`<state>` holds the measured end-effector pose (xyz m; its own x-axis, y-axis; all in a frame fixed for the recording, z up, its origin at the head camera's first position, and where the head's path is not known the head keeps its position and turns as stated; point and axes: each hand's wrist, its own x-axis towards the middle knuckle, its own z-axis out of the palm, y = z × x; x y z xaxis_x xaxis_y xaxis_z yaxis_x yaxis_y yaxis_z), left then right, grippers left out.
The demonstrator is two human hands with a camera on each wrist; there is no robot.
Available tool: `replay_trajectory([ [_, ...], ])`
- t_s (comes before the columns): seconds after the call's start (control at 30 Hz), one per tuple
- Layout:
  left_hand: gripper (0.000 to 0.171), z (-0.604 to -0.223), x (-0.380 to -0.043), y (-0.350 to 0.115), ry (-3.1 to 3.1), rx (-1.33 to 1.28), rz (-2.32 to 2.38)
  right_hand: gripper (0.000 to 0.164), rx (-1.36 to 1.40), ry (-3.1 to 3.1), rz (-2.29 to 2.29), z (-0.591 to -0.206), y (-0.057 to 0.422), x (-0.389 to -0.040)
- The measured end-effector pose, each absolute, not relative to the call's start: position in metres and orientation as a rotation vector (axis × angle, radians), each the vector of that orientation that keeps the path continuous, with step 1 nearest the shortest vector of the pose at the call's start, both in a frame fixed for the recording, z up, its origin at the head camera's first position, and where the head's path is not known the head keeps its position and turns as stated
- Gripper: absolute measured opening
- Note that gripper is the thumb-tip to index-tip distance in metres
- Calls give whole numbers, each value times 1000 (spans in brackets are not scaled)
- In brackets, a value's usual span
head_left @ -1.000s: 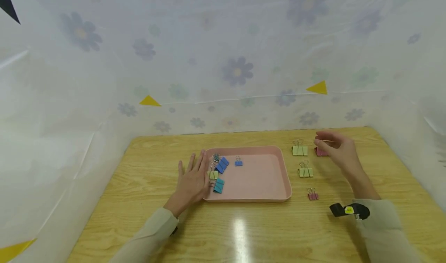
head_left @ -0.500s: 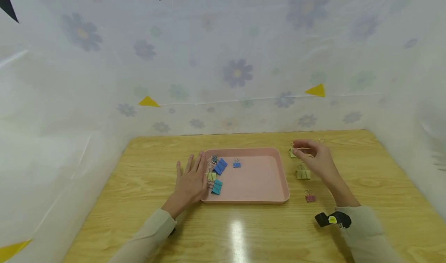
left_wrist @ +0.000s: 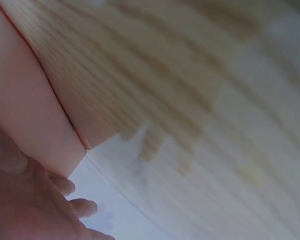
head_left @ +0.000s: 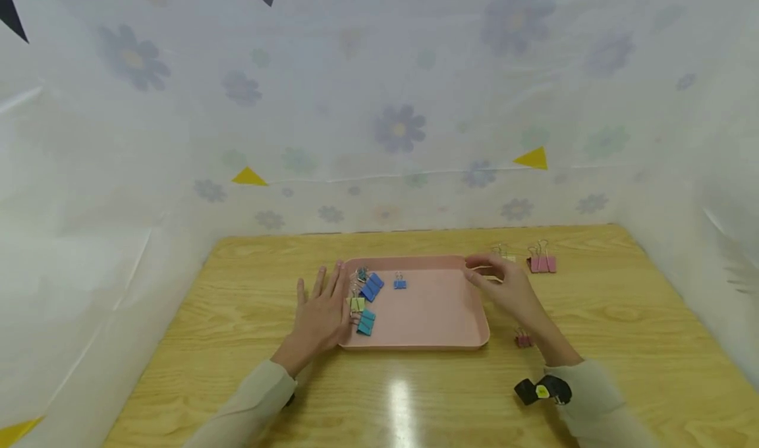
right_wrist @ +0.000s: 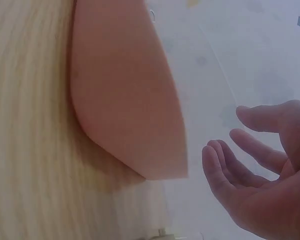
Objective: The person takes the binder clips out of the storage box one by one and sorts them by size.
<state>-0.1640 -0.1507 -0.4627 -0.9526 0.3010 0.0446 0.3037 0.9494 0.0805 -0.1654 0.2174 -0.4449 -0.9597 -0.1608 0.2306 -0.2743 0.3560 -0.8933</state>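
Observation:
A pink tray point(head_left: 427, 316) lies on the table. My left hand point(head_left: 320, 319) rests along its left rim with fingers spread and straight; the same hand point(left_wrist: 35, 210) shows beside the tray wall in the left wrist view. My right hand point(head_left: 504, 290) is over the tray's right rim, fingers loosely bent. In the right wrist view, this hand point(right_wrist: 265, 175) has a gap between thumb and fingers, with nothing between them. Along the tray's left side lie a blue binder clip point(head_left: 371, 287), a yellow-green binder clip point(head_left: 356, 304) and teal binder clips point(head_left: 365, 323). A small blue binder clip point(head_left: 400, 284) stands apart.
Right of the tray stand a large pink binder clip point(head_left: 542, 264), a partly covered yellow-green binder clip point(head_left: 508, 257) and a small pink binder clip point(head_left: 523, 339). Another yellow-green clip is hidden behind my right hand. A flowered white sheet point(head_left: 379, 197) borders the wooden table point(head_left: 332, 395).
My right hand has moved left from beside the large pink binder clip, past the yellow-green ones, to the tray's right rim. My left hand has stayed at the tray.

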Motion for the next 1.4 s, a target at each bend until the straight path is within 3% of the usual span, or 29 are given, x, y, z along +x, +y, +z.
replay_trajectory([
  [1.4,62,-465,-167,-141,-3072,-479,-144,36,761,-2706,1752,-476,81,-165],
])
